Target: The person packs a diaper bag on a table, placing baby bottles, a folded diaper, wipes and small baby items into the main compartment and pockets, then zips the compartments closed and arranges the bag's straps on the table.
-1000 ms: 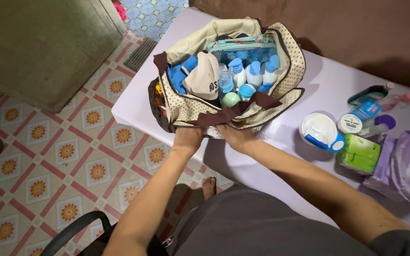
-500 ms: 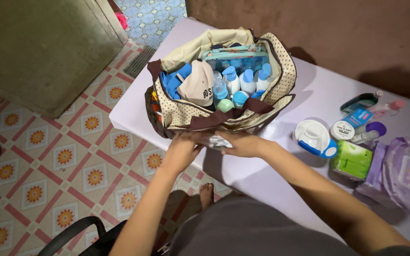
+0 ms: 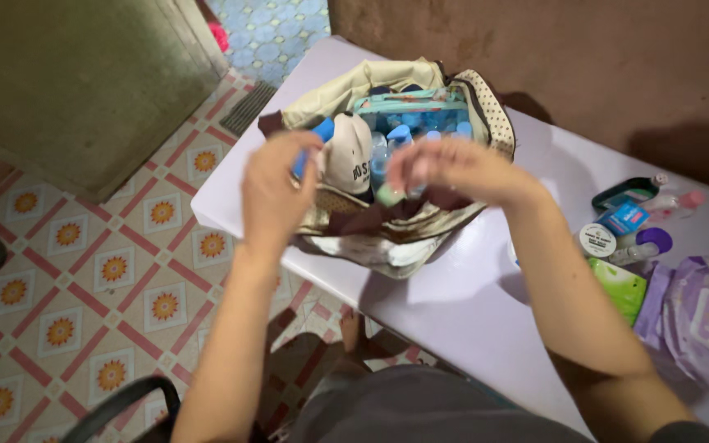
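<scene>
Gaping upward, bag lies long-axis across table; both hands above.

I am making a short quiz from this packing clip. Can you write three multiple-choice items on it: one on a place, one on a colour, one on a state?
1. Where does the bag stand?
A. on the tiled floor
B. on the pale table, near its left end
C. on a chair

2. What colour is the flat packet right of the bag?
A. green
B. red
C. black

3. How is the bag?
A. zipped shut
C. lying empty
B. open, filled with blue-capped bottles

Answers:
1 B, the bag rests on the tabletop with floor tiles beyond the edge.
2 A, the packet is bright green.
3 B, the top gapes and bottles show inside, with the left hand and right hand raised over it.
</scene>
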